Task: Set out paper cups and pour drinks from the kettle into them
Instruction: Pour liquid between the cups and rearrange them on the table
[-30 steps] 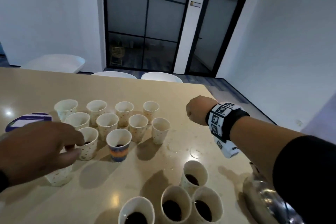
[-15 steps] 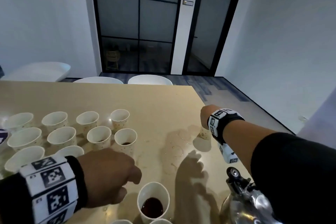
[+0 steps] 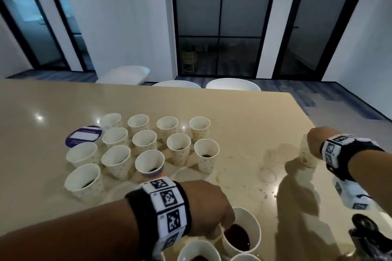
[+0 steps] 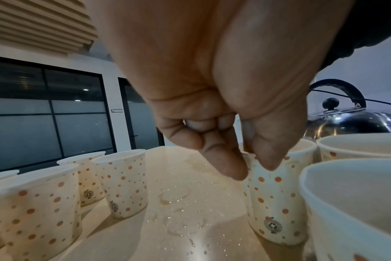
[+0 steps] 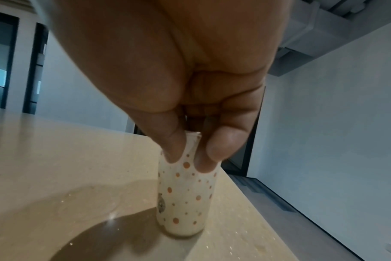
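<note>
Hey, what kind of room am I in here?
Probably an office meeting or break room: a long beige table, black-framed frosted glass partitions, and white chairs tucked in at its far edge.

White walls (image 3: pixel 118 17), black-framed glass doors (image 3: pixel 220 19), white chairs (image 3: pixel 232 85) behind.

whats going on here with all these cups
A person is setting out dotted paper cups on a tan table. The left hand pinches the rim of a cup with dark drink in it, near the kettle. The right hand pinches another cup standing apart at the far right. A cluster of cups stands to the left.
</note>
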### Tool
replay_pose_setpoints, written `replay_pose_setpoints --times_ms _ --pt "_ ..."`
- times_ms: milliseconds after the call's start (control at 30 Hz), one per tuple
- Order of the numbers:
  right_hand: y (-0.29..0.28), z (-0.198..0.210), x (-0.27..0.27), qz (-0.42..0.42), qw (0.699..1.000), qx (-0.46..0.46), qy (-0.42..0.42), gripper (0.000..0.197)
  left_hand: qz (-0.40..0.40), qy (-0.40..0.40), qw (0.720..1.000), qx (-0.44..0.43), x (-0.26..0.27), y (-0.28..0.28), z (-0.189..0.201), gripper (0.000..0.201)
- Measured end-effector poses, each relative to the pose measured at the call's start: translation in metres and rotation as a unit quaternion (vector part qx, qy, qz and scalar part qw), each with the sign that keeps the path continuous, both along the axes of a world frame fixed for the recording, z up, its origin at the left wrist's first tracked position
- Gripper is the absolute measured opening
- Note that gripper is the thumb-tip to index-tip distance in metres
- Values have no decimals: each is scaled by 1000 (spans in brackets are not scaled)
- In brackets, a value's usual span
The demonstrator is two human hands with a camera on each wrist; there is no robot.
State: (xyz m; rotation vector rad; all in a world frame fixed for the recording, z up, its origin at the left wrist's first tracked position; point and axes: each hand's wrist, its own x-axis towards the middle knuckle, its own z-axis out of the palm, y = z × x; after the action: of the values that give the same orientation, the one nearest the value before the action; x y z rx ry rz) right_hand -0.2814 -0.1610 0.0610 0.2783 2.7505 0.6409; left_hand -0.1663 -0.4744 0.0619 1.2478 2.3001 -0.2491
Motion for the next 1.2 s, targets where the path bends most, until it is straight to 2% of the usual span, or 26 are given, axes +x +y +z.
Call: replay_pose_setpoints --times_ms 100,167,233,367,500,667,800,1000,1200 --pt "-26 18 8 2 999 -39 9 26 23 -12 999 28 4 -3 -4 32" --pt "-44 24 13 35 997 -71 24 24 50 -12 996 66 5 -7 -6 28" --pt "-55 25 13 81 993 -63 63 29 86 -7 990 115 4 -15 -7 23" --pt "-92 36 30 174 980 -43 81 27 158 17 967 199 -3 -42 0 18" --pt "-135 50 54 240 961 -108 81 24 219 68 939 257 -4 -90 12 19" --pt "-183 47 76 269 940 -203 59 18 280 115 920 247 5 -165 18 16" --pt "-215 31 80 289 930 -226 30 17 327 123 912 216 18 -209 14 19" --pt "-255 6 84 322 921 -218 -14 21 352 121 909 186 24 -238 -8 22" --pt "-268 -12 78 297 927 -227 -14 23 367 121 903 186 21 -252 -26 22"
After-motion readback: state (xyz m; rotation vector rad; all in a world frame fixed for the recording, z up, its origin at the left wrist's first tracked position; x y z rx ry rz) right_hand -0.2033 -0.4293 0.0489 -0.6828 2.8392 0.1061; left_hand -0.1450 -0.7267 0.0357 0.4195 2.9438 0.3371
